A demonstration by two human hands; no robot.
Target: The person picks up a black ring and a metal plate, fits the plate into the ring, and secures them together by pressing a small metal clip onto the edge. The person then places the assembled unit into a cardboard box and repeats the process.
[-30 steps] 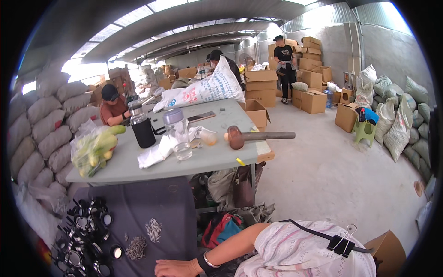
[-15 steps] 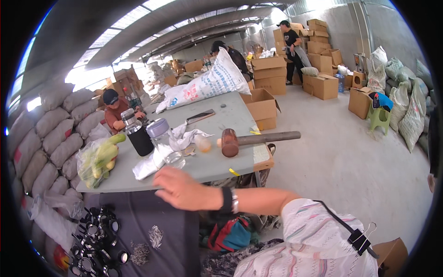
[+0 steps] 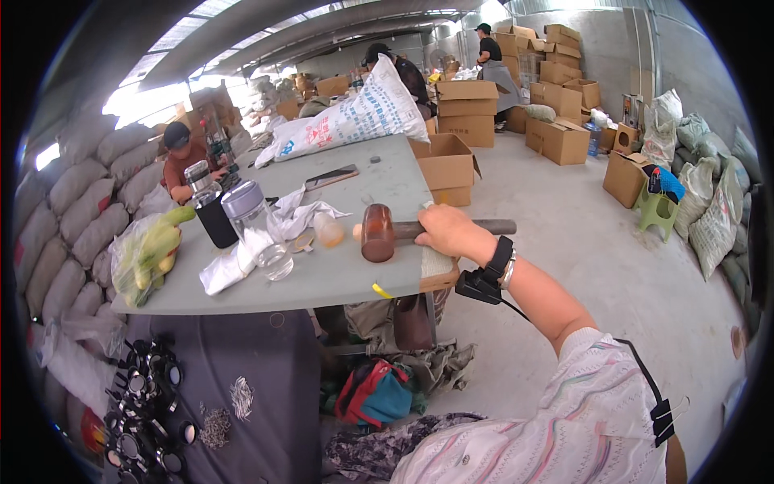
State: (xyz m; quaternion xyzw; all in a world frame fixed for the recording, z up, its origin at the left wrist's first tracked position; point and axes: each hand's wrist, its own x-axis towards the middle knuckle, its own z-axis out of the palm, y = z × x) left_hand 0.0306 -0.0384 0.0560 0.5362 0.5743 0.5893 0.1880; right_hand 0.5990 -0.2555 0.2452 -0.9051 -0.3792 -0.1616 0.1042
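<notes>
My right hand (image 3: 455, 236) is closed over the dark wooden handle (image 3: 494, 227) of a mallet. Its brown, barrel-shaped head (image 3: 377, 234) rests on the grey tabletop (image 3: 339, 282), near the right edge, and the handle sticks out past that edge. Left of the mallet head is a small rounded cup (image 3: 328, 230) with something amber in it. Next to that lie a crumpled white cloth (image 3: 292, 218) and a clear bottle with a lilac lid (image 3: 243, 202). A black-sleeved bottle (image 3: 216, 219) stands behind. My left hand is out of view.
Vegetables in a plastic bag (image 3: 149, 256) lie at the table's left corner. A phone (image 3: 331, 177) and a large white sack (image 3: 347, 121) are farther back. On a lower dark cloth (image 3: 266, 363) sit black round-faced parts (image 3: 141, 395) and small metal pins (image 3: 241, 398). Several people work beyond.
My right hand has moved right, from above the table's front edge to the mallet handle, and has closed on it. The view has shifted slightly; the far standing person has turned.
</notes>
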